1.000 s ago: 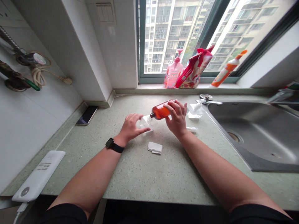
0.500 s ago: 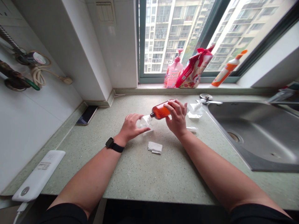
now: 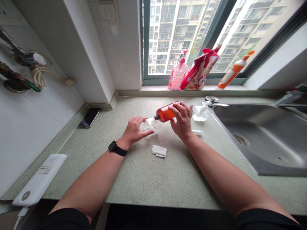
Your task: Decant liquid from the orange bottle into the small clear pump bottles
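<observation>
A folded white paper tissue point(image 3: 159, 151) lies on the speckled green stone countertop point(image 3: 168, 182) just below the hands. The left hand point(image 3: 135, 130) curls over a clear plastic bottle point(image 3: 151, 127) lying on its side. The right hand point(image 3: 182, 121) grips a glossy amber bottle point(image 3: 164, 114), tilted, its dark narrow neck meeting the clear bottle's mouth.

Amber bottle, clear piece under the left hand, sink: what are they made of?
The amber bottle is glossy and see-through, so glass or PET; the look can't settle which. The clear piece seems thin plastic, with soft, uneven highlights. The sink looks like stainless steel, with a dull satin sheen.
</observation>
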Demonstrator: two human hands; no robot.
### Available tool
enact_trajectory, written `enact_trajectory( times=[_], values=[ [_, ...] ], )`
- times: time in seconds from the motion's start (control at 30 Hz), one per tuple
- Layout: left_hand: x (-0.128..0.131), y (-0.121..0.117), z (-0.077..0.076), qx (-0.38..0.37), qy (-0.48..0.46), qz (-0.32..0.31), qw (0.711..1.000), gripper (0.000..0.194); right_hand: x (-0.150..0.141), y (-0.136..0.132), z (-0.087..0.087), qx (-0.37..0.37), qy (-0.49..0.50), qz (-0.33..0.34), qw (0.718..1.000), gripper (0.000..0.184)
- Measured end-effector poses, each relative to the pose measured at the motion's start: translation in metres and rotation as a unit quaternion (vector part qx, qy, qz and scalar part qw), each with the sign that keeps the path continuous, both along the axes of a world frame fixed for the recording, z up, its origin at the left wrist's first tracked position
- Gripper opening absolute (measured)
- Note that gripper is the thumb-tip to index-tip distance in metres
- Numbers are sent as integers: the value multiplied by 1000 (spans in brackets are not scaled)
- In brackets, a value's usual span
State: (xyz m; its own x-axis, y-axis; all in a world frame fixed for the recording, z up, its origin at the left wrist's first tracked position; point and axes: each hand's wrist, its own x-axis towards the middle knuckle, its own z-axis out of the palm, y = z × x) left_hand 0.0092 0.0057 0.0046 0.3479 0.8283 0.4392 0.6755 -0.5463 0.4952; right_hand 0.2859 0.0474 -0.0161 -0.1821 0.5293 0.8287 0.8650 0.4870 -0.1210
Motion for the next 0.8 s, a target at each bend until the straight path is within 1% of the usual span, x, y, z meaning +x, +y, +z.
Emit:
enact_trajectory(
  times=[0.2, 0.37, 0.47, 0.67, 0.8],
  values=[
    [0, 0, -1, 2, -1, 0, 1000, 64, 0, 1, -1, 16, 0, 6, 1000, 70],
    [0, 2, -2, 3, 0, 1, 1000, 65, 0, 1, -1, 4, -6, -4, 1000, 72],
    [0, 2, -2, 3, -2, 0, 1000, 66, 0, 1, -1, 14, -8, -1, 1000, 71],
    [-1, 1, -2, -1, 1, 0, 1000, 66, 1, 1, -2, 13, 0, 3, 1000, 76],
    [-1, 1, -2, -3, 1, -1, 1000, 68, 1, 2, -2, 23, -8, 1, 1000, 73]
  ],
)
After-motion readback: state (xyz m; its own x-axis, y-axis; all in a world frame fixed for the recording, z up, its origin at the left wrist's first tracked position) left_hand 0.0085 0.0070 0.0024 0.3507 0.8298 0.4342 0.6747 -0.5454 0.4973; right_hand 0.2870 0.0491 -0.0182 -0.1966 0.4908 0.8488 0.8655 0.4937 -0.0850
